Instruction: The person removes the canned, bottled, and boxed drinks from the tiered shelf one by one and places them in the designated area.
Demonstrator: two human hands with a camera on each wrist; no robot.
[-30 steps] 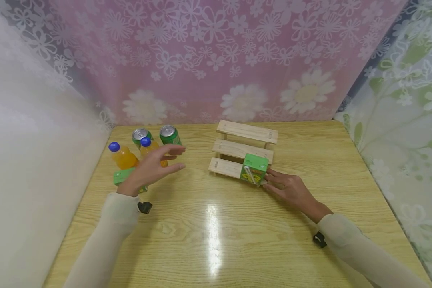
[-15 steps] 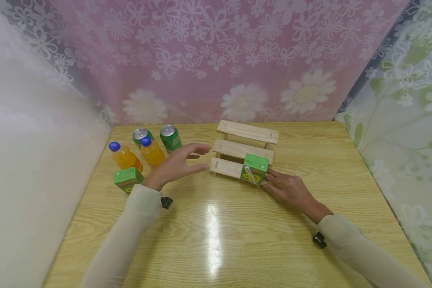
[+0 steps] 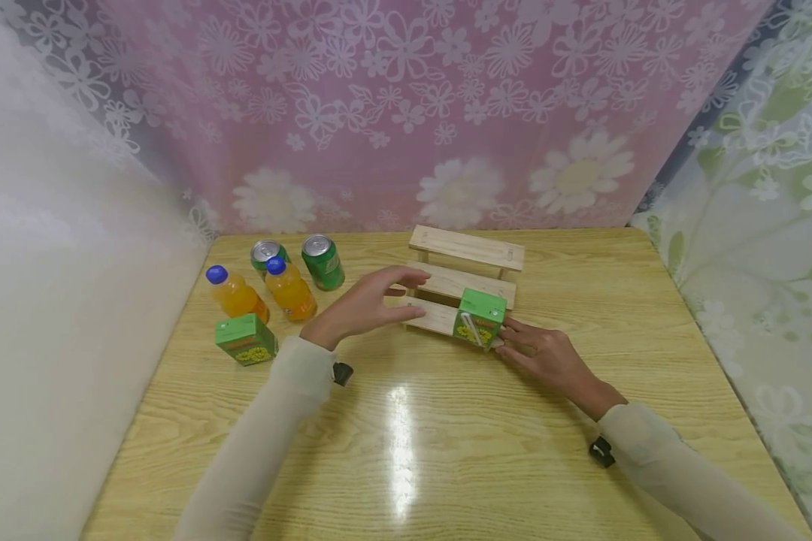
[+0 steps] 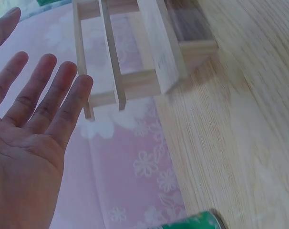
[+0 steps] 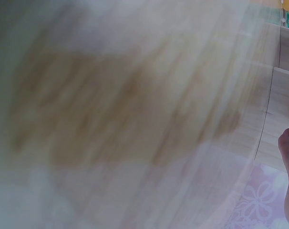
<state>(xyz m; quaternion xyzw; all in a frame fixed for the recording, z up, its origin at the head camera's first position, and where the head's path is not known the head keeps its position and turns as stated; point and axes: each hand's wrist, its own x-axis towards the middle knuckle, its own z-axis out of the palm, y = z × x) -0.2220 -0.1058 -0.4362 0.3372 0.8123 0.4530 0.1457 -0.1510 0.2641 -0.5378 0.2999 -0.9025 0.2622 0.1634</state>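
A small wooden three-step display stand (image 3: 467, 244) sits on the table, with a green juice carton (image 3: 479, 317) upright at the right end of its lowest step. My right hand (image 3: 551, 361) grips that end of the step beside the carton, thumb at the front edge; its fingertips are partly hidden. At the stand's left side, my left hand (image 3: 372, 304) is held with thumb and fingers spread apart, its fingertips overlapping the lower steps in the head view. The left wrist view shows the left palm (image 4: 27, 157) with nothing in it, near the stand (image 4: 163, 47).
On the left of the table (image 3: 352, 451) stand two orange juice bottles (image 3: 291, 291) with blue caps, two green cans (image 3: 323, 263) and a second green carton (image 3: 246, 340). A pink floral curtain (image 3: 379, 135) hangs behind. The right wrist view is mostly blurred.
My left hand has moved right, from over the bottles and carton to the left side of the stand. My right hand and the carton on the step have stayed put.
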